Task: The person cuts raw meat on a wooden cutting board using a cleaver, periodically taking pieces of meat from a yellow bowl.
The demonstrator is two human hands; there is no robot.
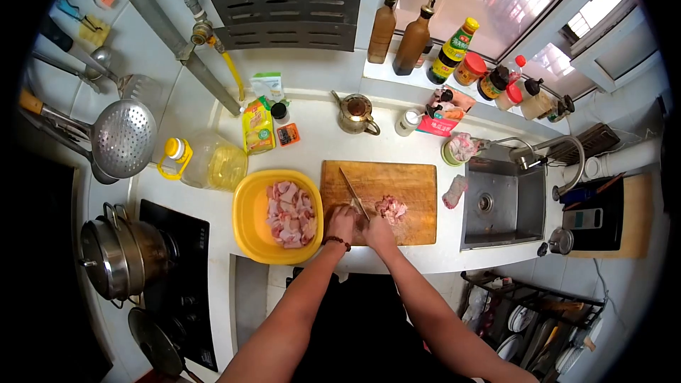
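Note:
My right hand is wrapped round the handle of a kitchen knife, whose blade points up and to the left over the wooden cutting board. Beside it my left hand, with a beaded bracelet at the wrist, has curled fingers pressed on a piece of raw meat near the board's front edge. The piece is partly hidden by both hands. To the right of the knife lies a small heap of chopped meat. A yellow basin holding raw meat chunks stands left of the board.
A jug of oil and seasoning packets stand behind the basin. A metal teapot is behind the board. The steel sink lies right, a stove with a steamer pot left. Bottles line the windowsill.

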